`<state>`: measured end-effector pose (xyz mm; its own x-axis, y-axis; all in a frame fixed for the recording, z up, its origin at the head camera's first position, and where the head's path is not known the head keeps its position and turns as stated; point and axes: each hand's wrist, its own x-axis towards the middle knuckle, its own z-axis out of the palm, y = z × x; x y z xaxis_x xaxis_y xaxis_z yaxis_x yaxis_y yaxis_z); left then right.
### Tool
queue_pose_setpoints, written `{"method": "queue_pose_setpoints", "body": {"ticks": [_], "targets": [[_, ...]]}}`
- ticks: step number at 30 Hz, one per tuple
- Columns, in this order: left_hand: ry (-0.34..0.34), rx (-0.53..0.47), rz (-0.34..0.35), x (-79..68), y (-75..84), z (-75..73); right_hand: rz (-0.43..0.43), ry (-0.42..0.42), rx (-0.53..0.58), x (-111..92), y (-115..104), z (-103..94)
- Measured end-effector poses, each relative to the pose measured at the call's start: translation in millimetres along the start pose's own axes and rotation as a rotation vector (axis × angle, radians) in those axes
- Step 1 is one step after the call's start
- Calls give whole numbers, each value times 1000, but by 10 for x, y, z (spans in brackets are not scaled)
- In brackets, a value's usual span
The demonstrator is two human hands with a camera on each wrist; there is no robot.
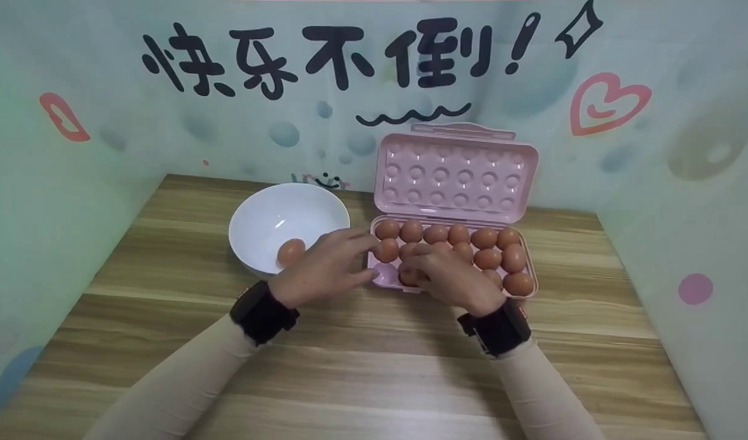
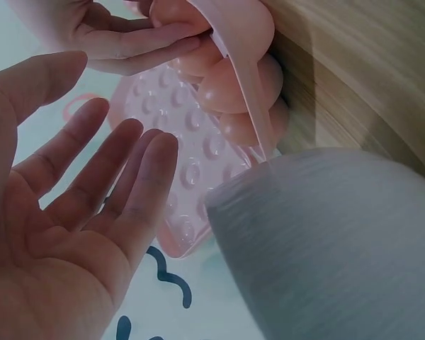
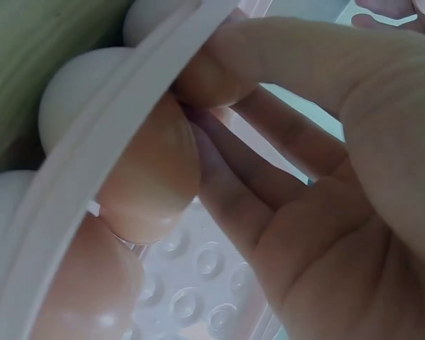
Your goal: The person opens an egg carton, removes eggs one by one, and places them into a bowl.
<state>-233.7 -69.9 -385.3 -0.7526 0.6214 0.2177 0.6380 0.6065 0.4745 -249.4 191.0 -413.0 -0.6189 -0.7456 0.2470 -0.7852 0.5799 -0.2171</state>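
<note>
In the head view, a pink egg carton [image 1: 456, 211] stands with its lid up, rows of brown eggs [image 1: 487, 259] in its base. My right hand [image 1: 452, 274] is over the front row; its thumb and fingers pinch the egg [image 1: 409, 277] second from the left, also seen as the partly covered egg [image 3: 209, 83] in the right wrist view. To that egg's left, a bare pocket [image 1: 385, 275] shows. My left hand [image 1: 328, 266] hovers by the carton's left end, overlapping the white bowl's rim, fingers loosely extended and palm bare in the left wrist view.
The white bowl [image 1: 258, 214] sits left of the carton, with one brown egg [image 1: 290, 251] inside. Both stand towards the back of a wooden table [image 1: 374, 373]. A printed cloth [image 1: 227, 134] hangs behind and along both sides.
</note>
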Motion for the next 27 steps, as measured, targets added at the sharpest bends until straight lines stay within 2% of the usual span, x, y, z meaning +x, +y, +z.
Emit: {"method": "queue_pose_setpoints", "body": {"ticks": [6, 10, 13, 17, 21, 27], "targets": [[6, -26, 2, 21, -32, 44, -30, 15, 51, -20, 10, -19], [30, -55, 4, 33, -42, 56, 26, 40, 87, -58, 13, -80], [55, -72, 0, 45, -41, 58, 88, 115, 122, -67, 11, -151], [92, -104, -10, 72, -20, 65, 197, 214, 298, -78, -17, -264], [151, -134, 15, 111, 17, 80, 297, 265, 509, -97, -75, -352], [240, -201, 62, 161, 84, 112, 327, 301, 652, -67, -184, -388]]}}
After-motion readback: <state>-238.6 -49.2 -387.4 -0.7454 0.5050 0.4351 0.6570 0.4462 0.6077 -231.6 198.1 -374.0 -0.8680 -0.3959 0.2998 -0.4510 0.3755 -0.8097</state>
